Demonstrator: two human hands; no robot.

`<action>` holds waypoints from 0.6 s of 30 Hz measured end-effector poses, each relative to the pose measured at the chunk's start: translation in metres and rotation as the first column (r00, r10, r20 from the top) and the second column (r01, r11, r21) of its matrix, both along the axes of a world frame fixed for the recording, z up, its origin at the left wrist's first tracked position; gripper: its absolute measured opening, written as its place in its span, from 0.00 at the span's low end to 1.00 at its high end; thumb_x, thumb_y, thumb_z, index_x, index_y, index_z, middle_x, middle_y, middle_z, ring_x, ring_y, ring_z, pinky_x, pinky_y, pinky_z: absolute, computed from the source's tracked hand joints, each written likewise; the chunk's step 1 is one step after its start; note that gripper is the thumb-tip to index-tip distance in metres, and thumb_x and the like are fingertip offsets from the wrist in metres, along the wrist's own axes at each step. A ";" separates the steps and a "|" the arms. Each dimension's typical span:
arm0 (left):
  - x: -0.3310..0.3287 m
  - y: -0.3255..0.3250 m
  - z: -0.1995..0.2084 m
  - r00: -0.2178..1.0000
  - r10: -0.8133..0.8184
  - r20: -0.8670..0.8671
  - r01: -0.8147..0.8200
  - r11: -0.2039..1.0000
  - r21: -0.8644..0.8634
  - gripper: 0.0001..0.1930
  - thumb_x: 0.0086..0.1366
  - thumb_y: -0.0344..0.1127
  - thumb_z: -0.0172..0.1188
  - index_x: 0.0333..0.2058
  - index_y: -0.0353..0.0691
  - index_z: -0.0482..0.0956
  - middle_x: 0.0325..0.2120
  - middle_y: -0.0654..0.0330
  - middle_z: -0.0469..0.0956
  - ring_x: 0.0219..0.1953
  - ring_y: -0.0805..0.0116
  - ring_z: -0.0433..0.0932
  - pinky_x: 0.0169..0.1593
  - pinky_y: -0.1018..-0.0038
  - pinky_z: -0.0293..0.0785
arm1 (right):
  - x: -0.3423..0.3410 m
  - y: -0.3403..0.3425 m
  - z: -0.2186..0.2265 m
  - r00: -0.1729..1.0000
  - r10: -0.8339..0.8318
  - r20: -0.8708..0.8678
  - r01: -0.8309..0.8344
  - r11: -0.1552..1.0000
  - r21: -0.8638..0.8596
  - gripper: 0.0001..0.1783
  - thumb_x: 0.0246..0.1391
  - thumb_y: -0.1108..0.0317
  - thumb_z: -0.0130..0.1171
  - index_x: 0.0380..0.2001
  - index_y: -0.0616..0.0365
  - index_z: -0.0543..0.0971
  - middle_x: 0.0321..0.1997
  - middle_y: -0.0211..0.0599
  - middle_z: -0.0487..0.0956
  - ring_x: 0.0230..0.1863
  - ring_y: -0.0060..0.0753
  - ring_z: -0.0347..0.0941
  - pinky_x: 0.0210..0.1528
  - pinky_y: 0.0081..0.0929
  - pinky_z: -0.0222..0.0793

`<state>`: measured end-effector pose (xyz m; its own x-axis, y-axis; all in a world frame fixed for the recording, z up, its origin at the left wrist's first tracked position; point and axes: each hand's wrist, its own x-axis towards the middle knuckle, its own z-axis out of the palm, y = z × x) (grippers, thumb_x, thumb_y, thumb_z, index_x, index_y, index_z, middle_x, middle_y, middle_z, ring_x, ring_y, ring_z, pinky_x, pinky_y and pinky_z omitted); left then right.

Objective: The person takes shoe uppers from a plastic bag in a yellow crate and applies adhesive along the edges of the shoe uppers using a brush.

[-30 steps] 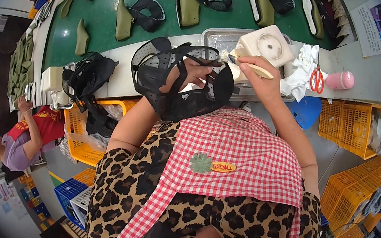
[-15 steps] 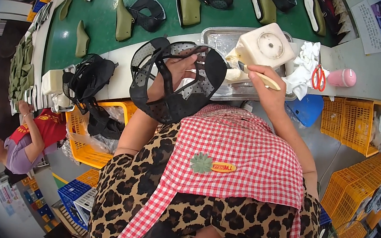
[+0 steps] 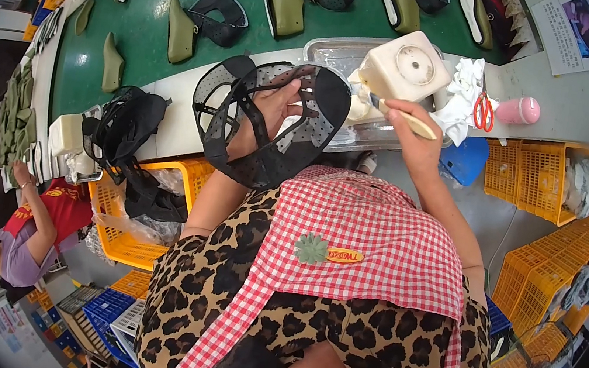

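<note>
Relative to one second ago, the right hand (image 3: 417,142) and the flat brush with a pale handle (image 3: 422,127) have shifted away from the black dotted-mesh and fabric shoe upper (image 3: 332,98); the brush tip is now just beside the white, square-sided plastic container (image 3: 407,65), on its near side; contact between bristles and container cannot be determined. The right fingers are closed around the brush handle; the left hand (image 3: 268,113) grips the shoe upper from within its openings, to the left of the container, with part of the fingers hidden by the material. The container lies tilted over the shallow grey tray (image 3: 324,52); the crumpled white cloth (image 3: 463,93) is immediately right of the container; the red-handled scissors (image 3: 483,112) are beyond the cloth on that same side; the pink cylindrical bottle (image 3: 518,110) is farther right. On the far side of the container is the green work surface (image 3: 145,15); an olive-green shoe with a pale sole (image 3: 401,8) rests there, beyond the container; the blue plastic bin (image 3: 462,161) is below and to the right of the container.
</note>
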<state>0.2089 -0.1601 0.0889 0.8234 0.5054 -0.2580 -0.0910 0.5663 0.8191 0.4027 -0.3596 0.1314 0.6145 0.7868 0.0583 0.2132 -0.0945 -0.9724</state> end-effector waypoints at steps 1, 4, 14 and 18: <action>0.001 -0.002 0.000 1.000 -0.004 0.003 0.004 1.000 -0.004 0.21 0.75 0.37 0.44 0.63 0.37 0.63 0.53 0.50 0.74 0.53 0.56 0.77 0.48 0.59 0.79 | 0.001 0.003 0.004 1.000 -0.006 -0.020 0.007 0.999 0.039 0.09 0.59 0.71 0.60 0.42 0.62 0.82 0.39 0.28 0.81 0.40 0.17 0.74 0.44 0.16 0.68; 0.003 -0.006 0.002 0.999 0.001 0.054 0.000 1.000 -0.021 0.21 0.74 0.38 0.49 0.60 0.35 0.68 0.50 0.54 0.76 0.51 0.62 0.78 0.45 0.63 0.81 | 0.007 0.009 -0.004 0.999 -0.004 0.040 0.004 1.000 -0.001 0.10 0.59 0.72 0.60 0.43 0.61 0.82 0.40 0.30 0.81 0.40 0.18 0.75 0.43 0.17 0.69; 0.002 -0.014 0.016 0.993 0.091 0.071 -0.093 0.996 0.019 0.20 0.74 0.38 0.47 0.61 0.35 0.67 0.51 0.53 0.76 0.51 0.61 0.78 0.45 0.62 0.81 | 0.008 0.005 0.013 0.995 0.038 -0.090 -0.033 0.998 0.060 0.11 0.60 0.69 0.59 0.44 0.61 0.82 0.38 0.30 0.82 0.39 0.18 0.76 0.44 0.16 0.70; 0.010 -0.019 0.023 0.984 0.153 0.095 -0.155 0.988 0.010 0.20 0.74 0.37 0.47 0.61 0.35 0.67 0.51 0.52 0.76 0.50 0.60 0.78 0.45 0.61 0.81 | 0.011 0.005 0.009 0.995 0.100 -0.022 -0.099 0.995 0.022 0.11 0.60 0.70 0.59 0.44 0.61 0.82 0.38 0.30 0.82 0.40 0.18 0.76 0.44 0.16 0.69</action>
<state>0.2190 -0.1791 0.1114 0.7554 0.6318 -0.1740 -0.2525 0.5256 0.8124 0.4141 -0.3546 0.1402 0.5344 0.8430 0.0617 0.1981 -0.0539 -0.9787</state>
